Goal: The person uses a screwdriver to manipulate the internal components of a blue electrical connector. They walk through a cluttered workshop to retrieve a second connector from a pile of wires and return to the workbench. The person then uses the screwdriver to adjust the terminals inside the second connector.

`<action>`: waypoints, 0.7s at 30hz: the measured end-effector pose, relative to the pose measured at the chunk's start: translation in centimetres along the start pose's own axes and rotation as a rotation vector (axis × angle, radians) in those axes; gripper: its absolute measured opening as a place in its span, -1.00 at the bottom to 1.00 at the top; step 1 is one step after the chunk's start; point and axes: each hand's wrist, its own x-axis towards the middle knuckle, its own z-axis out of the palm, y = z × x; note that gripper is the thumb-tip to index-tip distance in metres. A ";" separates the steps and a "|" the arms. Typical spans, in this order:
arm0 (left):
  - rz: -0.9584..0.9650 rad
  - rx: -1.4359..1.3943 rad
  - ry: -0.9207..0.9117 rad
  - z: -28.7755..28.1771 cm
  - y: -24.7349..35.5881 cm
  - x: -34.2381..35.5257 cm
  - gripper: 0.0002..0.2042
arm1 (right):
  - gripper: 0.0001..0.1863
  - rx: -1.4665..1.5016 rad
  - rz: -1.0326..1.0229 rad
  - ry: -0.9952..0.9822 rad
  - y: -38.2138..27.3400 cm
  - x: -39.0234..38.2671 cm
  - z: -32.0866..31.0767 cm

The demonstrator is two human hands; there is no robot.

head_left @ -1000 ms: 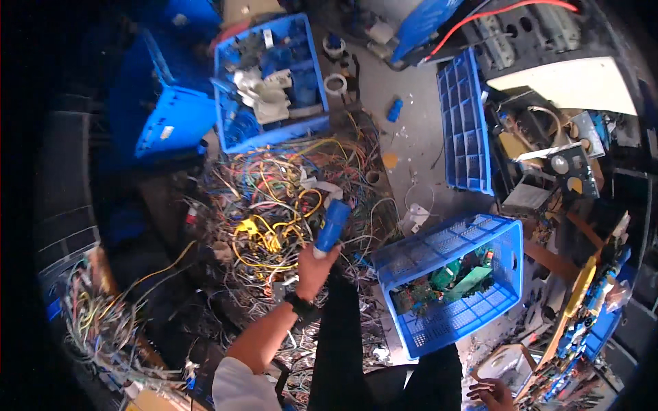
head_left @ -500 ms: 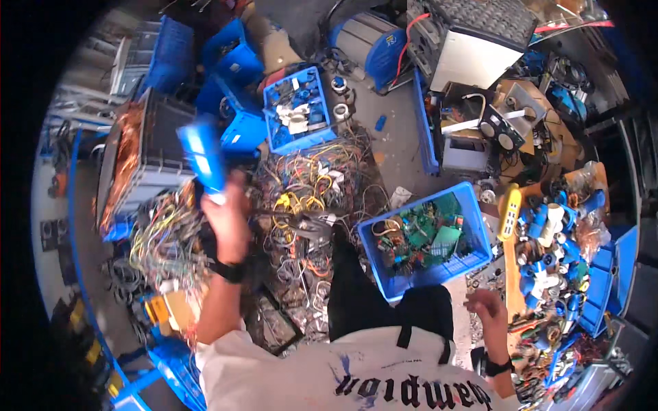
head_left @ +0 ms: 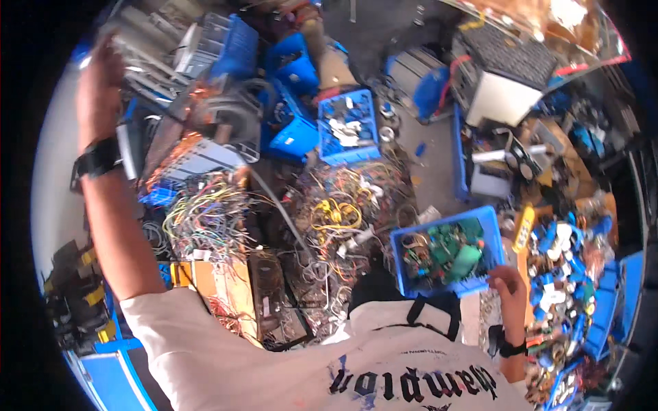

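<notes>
My left arm stretches out to the far left, and my left hand (head_left: 103,79) is raised beside a rack of metal profiles (head_left: 154,75). Motion smears its fingers; a bit of blue shows at their tips, and I cannot tell whether they hold it. A blurred grey loop of cable or hose (head_left: 233,116) lies over the grey crate (head_left: 205,161) with copper wire. My right hand (head_left: 507,284) hangs by the near right corner of a blue crate (head_left: 490,236) of green circuit boards. Its fingers are loosely bent and apart, with nothing visible in them.
Heaps of coloured wires (head_left: 205,212) lie ahead and to the left, with a yellow cable coil (head_left: 336,214) among them. Farther off stands a blue crate (head_left: 348,156) of white parts. At right, a yellow power strip (head_left: 523,229) lies beside a table of mixed plugs (head_left: 558,267).
My left hand has swung far left and outward from over the wires; the blue object it held no longer shows clearly. The view has shifted left. My right hand has come closer to the blue crate.
</notes>
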 end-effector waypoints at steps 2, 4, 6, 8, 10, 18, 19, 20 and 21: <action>-0.078 -0.085 -0.021 2.6 -1.9 -1.0 -0.87 | -0.74 -0.003 -0.022 -0.028 -0.6 0.3 2.8; -0.096 -0.095 -0.080 1.6 -3.1 -0.6 -0.81 | -0.73 -0.016 -0.018 -0.130 -1.2 0.9 4.4; -0.135 -0.110 -0.122 2.3 -3.5 -1.5 -0.81 | -0.73 -0.003 -0.059 -0.159 -1.6 1.4 5.3; -0.153 -0.163 -0.156 2.5 -3.3 -2.4 -0.78 | -0.73 0.000 -0.083 -0.191 -2.2 1.8 5.5; -0.121 -0.186 -0.160 3.9 -2.4 -3.6 -0.89 | -0.73 0.016 -0.089 -0.213 -2.9 2.1 5.6; -0.149 -0.417 -0.401 8.9 -0.2 -5.6 -0.66 | -0.72 -0.012 -0.071 -0.334 -4.4 2.2 6.0; -0.155 -0.358 -0.359 9.6 0.3 -6.3 -0.63 | -0.73 -0.004 -0.067 -0.338 -4.4 2.1 6.4; -0.176 -0.324 -0.383 10.2 0.7 -7.0 -0.65 | -0.73 0.004 -0.065 -0.341 -4.4 1.9 6.7; -0.164 -0.276 -0.381 11.3 1.0 -8.1 -0.66 | -0.74 0.050 -0.042 -0.332 -4.7 1.6 6.9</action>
